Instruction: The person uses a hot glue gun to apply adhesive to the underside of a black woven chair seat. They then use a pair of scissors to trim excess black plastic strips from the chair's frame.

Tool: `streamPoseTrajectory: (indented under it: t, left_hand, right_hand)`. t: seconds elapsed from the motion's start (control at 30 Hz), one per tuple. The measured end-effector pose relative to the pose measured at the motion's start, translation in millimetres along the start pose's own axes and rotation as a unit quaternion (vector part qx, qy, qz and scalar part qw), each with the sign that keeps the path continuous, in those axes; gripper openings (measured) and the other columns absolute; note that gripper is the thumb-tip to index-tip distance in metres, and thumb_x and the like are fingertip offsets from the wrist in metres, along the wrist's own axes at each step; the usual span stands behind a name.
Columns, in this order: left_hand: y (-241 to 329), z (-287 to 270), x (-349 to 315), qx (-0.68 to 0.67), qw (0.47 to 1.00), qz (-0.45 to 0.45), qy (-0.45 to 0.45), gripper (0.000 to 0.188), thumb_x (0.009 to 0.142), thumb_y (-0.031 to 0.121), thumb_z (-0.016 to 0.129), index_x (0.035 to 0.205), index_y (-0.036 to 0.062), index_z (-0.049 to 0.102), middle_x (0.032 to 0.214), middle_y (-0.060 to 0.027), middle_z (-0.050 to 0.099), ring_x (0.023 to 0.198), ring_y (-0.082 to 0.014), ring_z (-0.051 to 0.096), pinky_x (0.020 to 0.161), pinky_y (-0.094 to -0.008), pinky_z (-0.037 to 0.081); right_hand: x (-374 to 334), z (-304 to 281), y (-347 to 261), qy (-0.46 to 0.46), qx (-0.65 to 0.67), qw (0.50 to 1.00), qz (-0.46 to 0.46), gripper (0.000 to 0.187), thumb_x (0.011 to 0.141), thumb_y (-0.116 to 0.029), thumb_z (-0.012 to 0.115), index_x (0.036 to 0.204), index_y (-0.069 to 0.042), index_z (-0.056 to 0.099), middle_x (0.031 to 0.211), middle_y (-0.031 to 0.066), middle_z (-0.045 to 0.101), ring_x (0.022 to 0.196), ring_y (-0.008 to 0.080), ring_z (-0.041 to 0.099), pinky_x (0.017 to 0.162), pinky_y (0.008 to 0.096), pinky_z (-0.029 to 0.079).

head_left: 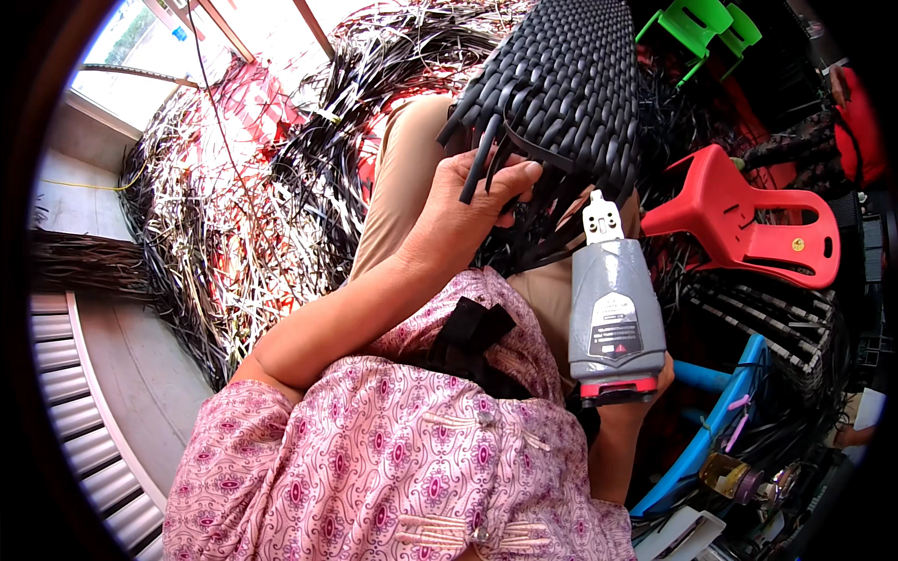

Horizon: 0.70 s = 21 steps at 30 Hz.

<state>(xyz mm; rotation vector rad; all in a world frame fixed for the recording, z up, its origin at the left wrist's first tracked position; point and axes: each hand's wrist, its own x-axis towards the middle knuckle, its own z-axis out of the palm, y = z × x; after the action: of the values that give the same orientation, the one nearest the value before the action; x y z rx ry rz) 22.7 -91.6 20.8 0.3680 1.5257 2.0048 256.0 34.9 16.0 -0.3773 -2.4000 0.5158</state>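
Observation:
A panel of black woven plastic wicker [571,93] stands tilted over my lap, with loose flat strips hanging from its near edge. At that edge, my left hand [468,198] is closed, thumb and fingers pinching a black strip [482,159]. To its right, a grey power tool [615,304] points its pale metal nose toward the panel's lower edge, a short way below the weave. My right hand [662,376] is wrapped round the tool from behind; its fingers are mostly hidden by the grey housing and the red and black base.
Heaps of loose black strips [318,150] cover the floor at left and behind the panel. A red plastic chair [739,215] lies tipped at right, above a blue plastic chair [720,411]. Green chairs [692,26] stand at the far right. A bottle [725,475] sits low at right.

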Motion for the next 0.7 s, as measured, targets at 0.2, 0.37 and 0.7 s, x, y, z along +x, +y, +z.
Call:
streamPoseTrajectory:
  t: [0.2,0.37,0.7]
  left_hand:
    - [-19.6,-5.0,7.4,-0.011,0.999,0.035,0.002,0.023,0.09,0.027,0.071,0.093,0.0041,0.068,0.072,0.0021,0.06,0.062,-0.0036,0.053,0.053,-0.019,0.042]
    - [-25.7,-3.4,14.5,-0.023,0.999,0.031,0.023,0.022,0.089,0.026,0.071,0.092,0.005,0.07,0.071,0.0031,0.06,0.063,-0.0035,0.053,0.053,-0.0198,0.042]
    - [-44.6,-5.2,29.9,-0.043,0.992,0.121,0.019,0.019,0.091,0.019,0.067,0.086,0.0001,0.068,0.071,0.003,0.062,0.066,-0.0035,0.052,0.058,-0.0233,0.044]
  right_hand:
    - [4.6,6.8,2.1,-0.011,-0.016,0.999,-0.047,0.048,0.072,-0.012,0.078,0.113,0.007,0.061,0.091,0.0172,0.07,0.074,0.0309,0.07,0.066,0.0364,0.055]
    - [25.3,15.0,-10.2,-0.022,-0.033,0.995,-0.094,0.056,0.076,-0.026,0.075,0.119,0.005,0.058,0.097,0.0165,0.07,0.079,0.0324,0.071,0.069,0.0362,0.056]
    - [43.0,31.5,-18.8,-0.079,-0.038,0.987,-0.134,0.059,0.078,-0.023,0.075,0.125,0.005,0.053,0.096,0.0197,0.067,0.076,0.0375,0.068,0.068,0.0418,0.054]
